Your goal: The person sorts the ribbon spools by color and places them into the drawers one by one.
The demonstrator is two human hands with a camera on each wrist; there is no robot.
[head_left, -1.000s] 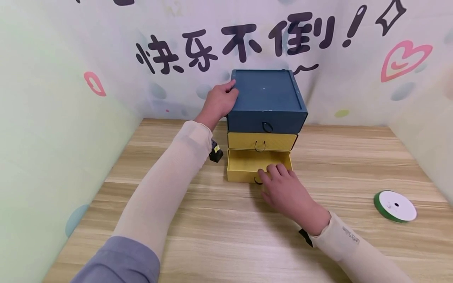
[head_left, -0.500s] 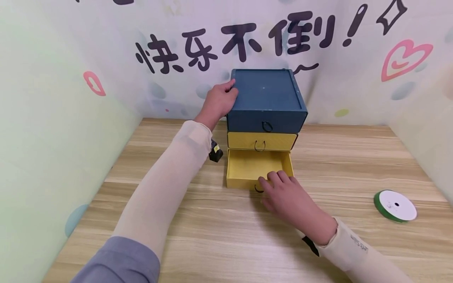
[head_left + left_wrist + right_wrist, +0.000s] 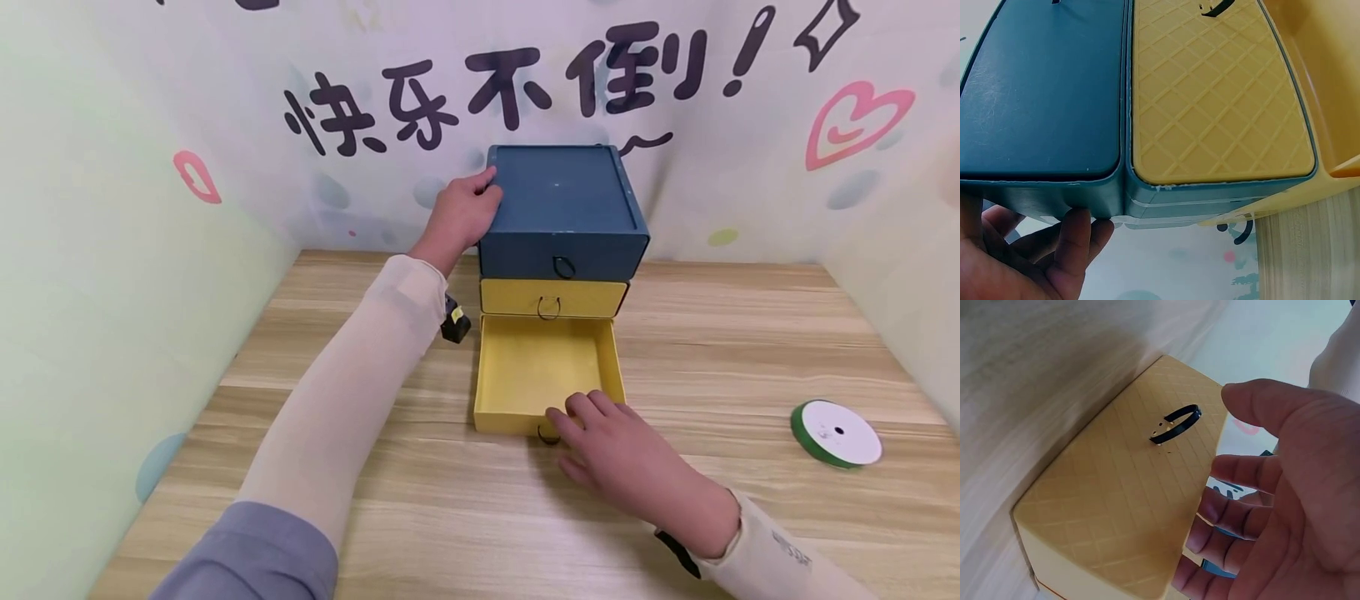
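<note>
Your right hand [image 3: 630, 467] is resting at the front lip of the bottom yellow drawer [image 3: 543, 371], fingers [image 3: 581, 410] loosely curled and hooking over the top edge of the front panel, thumb apart on the outside; the wrist cam is showing the fingers inside the lip and the thumb hanging free over the quilted face. The dark ring pull [image 3: 547, 435] is sitting just left of your fingers, not pinched. The drawer is standing pulled out toward you, its front edge well fwd of the cabinet, inside bare and yellow.

Your left hand [image 3: 461, 212] is bracing the small drawer cabinet [image 3: 562, 212] at its upper left back corner, fingers curling round the blue edge, palm against the side wall. Per the left wrist cam the fingertips [image 3: 1079, 225] are lying under/behind the blue rim.

Above the open drawer, the middle yellow drawer [image 3: 553, 297] and top blue drawer [image 3: 562, 254] are sitting flush, each w/ a ring pull.

Room: wide bare wood is lying right of the drawer and in front of it, toward you. A small black item [image 3: 454, 323] is sitting just left of the cabinet, by your left forearm. A green ribbon spool [image 3: 836, 433] is lying flat, well apart at right.

The wooden tabletop [image 3: 750, 350] is running to printed walls [image 3: 225, 100] on three sides, cabinet near the back wall
</note>
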